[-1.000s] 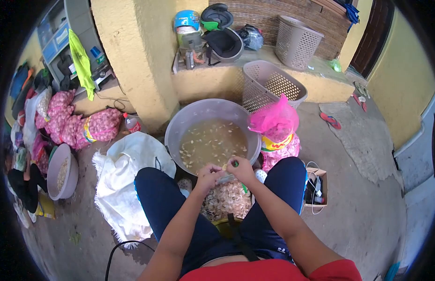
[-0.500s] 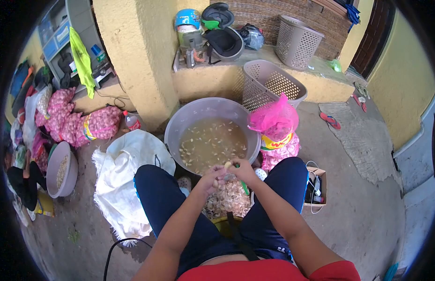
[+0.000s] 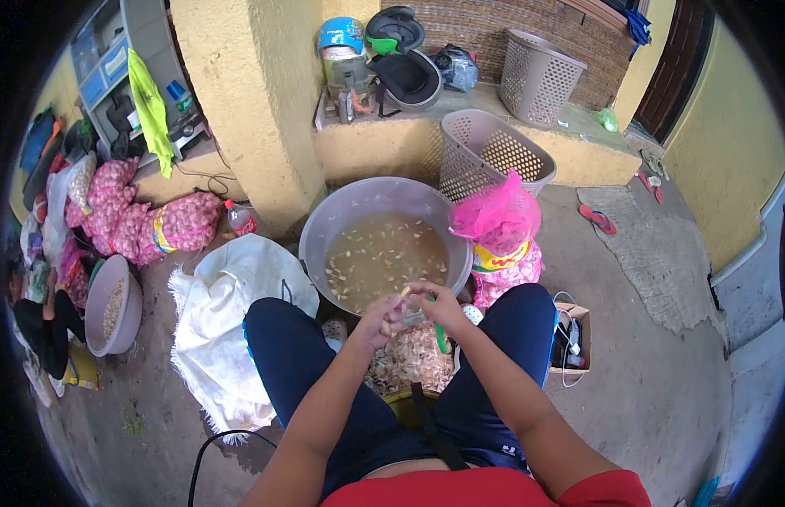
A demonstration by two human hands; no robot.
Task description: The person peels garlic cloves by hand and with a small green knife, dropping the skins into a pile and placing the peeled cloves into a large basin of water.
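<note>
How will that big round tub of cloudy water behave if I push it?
The tub is probably heavy, given the broad pool of water inside. That loose water may slosh. Its wide, round shape suggests it would sooner slide than tip.

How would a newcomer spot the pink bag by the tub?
Find the big grey tub of cloudy water at centre. Just right, in front of a perforated basket, sits the pink bag. Its bright colour and yellow label set it apart from both.

soft daylight, fisheye-curved edges, black corners
</note>
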